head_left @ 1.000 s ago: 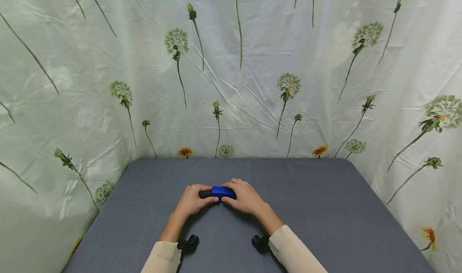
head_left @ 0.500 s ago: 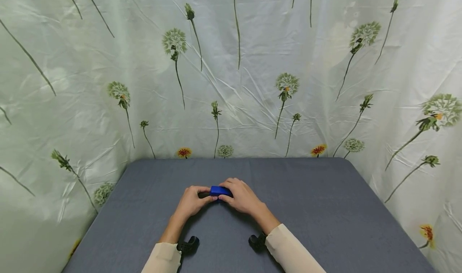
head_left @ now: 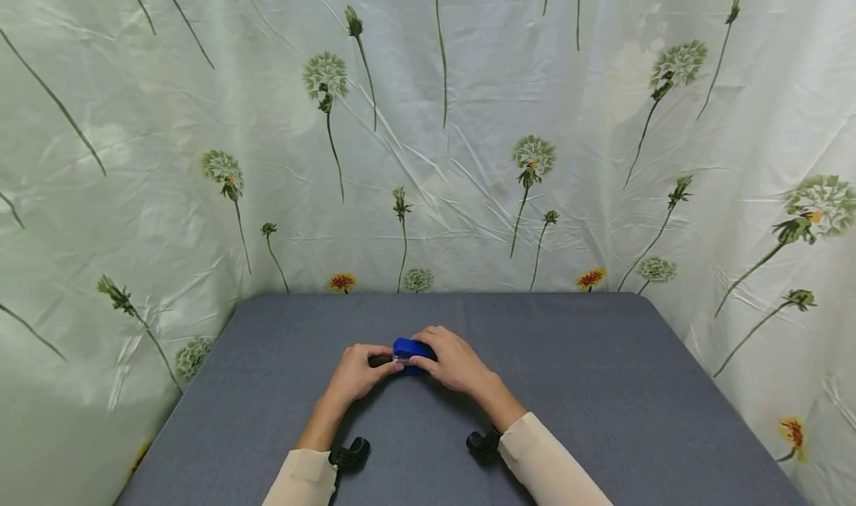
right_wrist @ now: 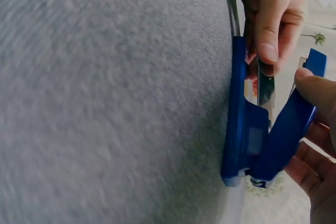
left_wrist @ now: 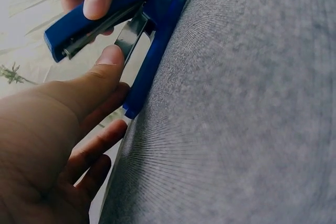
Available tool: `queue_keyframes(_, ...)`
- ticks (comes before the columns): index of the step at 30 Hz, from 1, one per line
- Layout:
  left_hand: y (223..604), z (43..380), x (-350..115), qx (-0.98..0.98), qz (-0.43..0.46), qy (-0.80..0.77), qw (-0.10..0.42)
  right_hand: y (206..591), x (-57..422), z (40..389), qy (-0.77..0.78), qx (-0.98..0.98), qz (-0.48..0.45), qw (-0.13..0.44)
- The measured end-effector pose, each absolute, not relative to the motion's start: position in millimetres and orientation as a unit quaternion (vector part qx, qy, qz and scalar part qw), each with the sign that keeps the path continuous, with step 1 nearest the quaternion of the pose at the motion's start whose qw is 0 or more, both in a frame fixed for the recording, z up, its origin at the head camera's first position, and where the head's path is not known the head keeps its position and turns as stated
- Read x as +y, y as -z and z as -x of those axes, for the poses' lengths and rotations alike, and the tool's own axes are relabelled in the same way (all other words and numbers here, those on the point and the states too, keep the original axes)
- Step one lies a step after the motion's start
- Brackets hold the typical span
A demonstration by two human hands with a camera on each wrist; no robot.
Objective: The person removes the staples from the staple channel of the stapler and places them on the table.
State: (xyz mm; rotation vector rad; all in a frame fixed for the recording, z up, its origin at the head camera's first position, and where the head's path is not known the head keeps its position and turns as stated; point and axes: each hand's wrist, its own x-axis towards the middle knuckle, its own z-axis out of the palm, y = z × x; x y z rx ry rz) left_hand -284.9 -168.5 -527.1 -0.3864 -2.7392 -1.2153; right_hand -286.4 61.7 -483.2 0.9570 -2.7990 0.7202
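Note:
A blue stapler (head_left: pixel 412 348) stands on the table between the hands, hinged open. My right hand (head_left: pixel 455 361) grips its blue top cover (right_wrist: pixel 286 135), thumb on one side and fingers on the other, holding it raised at an angle. Below the cover, the metal staple magazine (left_wrist: pixel 130 38) is exposed, apart from both cover and base. My left hand (head_left: pixel 354 376) pinches the front end of that magazine, its thumb (left_wrist: pixel 107 61) on one side. The blue base (left_wrist: pixel 157 51) lies along the grey tabletop. In the head view, fingers hide part of the stapler.
A grey cloth-covered table (head_left: pixel 568 387) spreads around the hands. Behind it hangs a pale curtain (head_left: pixel 468 157) printed with dandelions, reaching down both sides. Black wrist mounts (head_left: pixel 351 454) sit at both cuffs, just above the tabletop.
The stapler's top cover has swung up away from the magazine, lifted by the right hand, so metal now shows beneath it. The left hand has stayed nearly in place.

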Motion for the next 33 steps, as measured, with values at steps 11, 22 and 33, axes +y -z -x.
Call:
queue_keyframes(11,526.0,282.0,-165.6,-0.907,0.12,0.398,0.061,473.2,78.5,285.0,-0.289,-0.914,-0.286,0.027)
queue_keyframes(22,527.7,284.2,-166.4,-0.907,0.109,0.401,0.063,469.3,92.6,285.8,-0.323,-0.904,-0.279,0.03)
queue_keyframes(33,527.2,283.6,-165.2,-0.91,0.101,0.398,0.061,470.6,109.3,284.8,-0.35,-0.899,-0.26,0.047)
